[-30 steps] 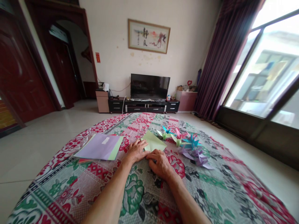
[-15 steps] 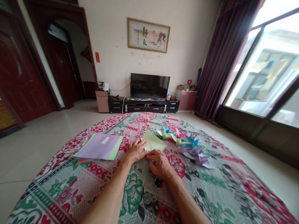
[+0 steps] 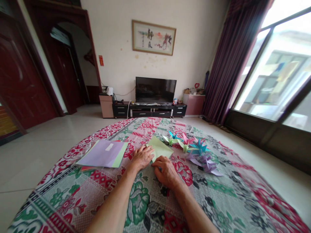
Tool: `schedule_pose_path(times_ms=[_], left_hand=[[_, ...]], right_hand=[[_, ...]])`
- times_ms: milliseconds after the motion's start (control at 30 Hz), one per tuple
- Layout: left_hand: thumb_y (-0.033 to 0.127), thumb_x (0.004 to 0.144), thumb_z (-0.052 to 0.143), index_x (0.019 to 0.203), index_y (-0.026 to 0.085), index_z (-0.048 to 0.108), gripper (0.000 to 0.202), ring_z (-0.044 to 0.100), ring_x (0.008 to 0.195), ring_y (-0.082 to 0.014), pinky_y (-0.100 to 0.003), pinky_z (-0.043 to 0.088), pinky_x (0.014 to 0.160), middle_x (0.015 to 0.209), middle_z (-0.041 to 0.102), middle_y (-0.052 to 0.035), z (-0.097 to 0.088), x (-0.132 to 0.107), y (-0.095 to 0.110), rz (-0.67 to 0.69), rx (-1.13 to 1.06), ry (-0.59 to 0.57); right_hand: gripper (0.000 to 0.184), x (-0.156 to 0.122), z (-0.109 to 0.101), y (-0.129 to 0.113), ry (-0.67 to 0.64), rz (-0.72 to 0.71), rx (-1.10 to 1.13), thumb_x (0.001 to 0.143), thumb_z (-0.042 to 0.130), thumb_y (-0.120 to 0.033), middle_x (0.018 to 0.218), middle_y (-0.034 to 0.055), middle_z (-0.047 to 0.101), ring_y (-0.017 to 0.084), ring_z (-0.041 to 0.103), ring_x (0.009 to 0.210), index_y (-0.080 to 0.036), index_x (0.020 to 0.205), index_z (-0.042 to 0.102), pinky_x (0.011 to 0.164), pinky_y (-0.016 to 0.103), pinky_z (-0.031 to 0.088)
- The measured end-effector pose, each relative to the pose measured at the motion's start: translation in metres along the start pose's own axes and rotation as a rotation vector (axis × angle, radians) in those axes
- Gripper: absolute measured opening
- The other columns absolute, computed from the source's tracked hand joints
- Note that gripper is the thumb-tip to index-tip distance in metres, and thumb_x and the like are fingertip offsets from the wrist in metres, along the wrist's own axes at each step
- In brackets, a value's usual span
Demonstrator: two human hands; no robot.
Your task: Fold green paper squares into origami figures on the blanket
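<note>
Flowery cloth [image 3: 73,194] is lying under the green paper [image 3: 157,146]. The left hand [image 3: 143,156], nearly flat, is resting on its left side; the right hand [image 3: 165,169], half curled, is touching its near edge, pinch unclear. Holding still is probably helping neat folding.

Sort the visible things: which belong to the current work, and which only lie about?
Probably belonging:
pale green paper diamond under the left hand
flat purple paper sheet
folded multicoloured paper figures

Apparently unrelated:
black rectangular television
purple pleated curtain
</note>
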State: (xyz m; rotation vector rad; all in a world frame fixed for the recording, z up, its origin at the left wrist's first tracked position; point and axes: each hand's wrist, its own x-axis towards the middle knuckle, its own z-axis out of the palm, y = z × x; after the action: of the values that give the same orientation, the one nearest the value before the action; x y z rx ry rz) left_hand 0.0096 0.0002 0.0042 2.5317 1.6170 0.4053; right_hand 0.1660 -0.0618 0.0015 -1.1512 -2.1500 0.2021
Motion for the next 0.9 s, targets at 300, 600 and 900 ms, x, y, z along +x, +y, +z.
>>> schedule_pose_path(times_ms=[300, 600, 900], left_hand=[[0.039, 0.087, 0.04, 0.127, 0.035, 0.047, 0.04, 0.036, 0.126, -0.0261, -0.049, 0.033, 0.1, 0.139, 0.043, 0.0022, 0.005, 0.003, -0.004, -0.002, 0.0, 0.036], [0.039, 0.085, 0.046, 0.114, 0.033, 0.061, 0.033, 0.045, 0.116, -0.022, -0.037, 0.034, 0.1, 0.129, 0.054, 0.0039, 0.0, 0.014, -0.015, 0.009, -0.035, 0.079], [0.033, 0.085, 0.049, 0.1, 0.028, 0.07, 0.026, 0.053, 0.104, -0.0188, -0.031, 0.037, 0.096, 0.117, 0.062, 0.0015, 0.001, 0.031, -0.026, 0.029, -0.069, 0.113]], right_hand=[[0.029, -0.001, -0.001, 0.002, 0.006, -0.07, 0.002, 0.072, 0.051, -0.008, 0.098, 0.0027, 0.065, 0.018, 0.054, 0.094, -0.023, 0.088, 0.071, 0.089, 0.033, 0.039], [0.029, 0.0, 0.002, 0.004, 0.027, -0.049, 0.048, 0.072, 0.049, -0.009, 0.092, 0.0021, 0.069, 0.017, 0.059, 0.09, -0.023, 0.085, 0.071, 0.089, 0.033, 0.041], [0.028, -0.001, 0.002, 0.004, 0.04, -0.037, 0.047, 0.072, 0.05, -0.009, 0.092, 0.0019, 0.07, 0.017, 0.06, 0.09, -0.022, 0.084, 0.071, 0.089, 0.032, 0.041]])
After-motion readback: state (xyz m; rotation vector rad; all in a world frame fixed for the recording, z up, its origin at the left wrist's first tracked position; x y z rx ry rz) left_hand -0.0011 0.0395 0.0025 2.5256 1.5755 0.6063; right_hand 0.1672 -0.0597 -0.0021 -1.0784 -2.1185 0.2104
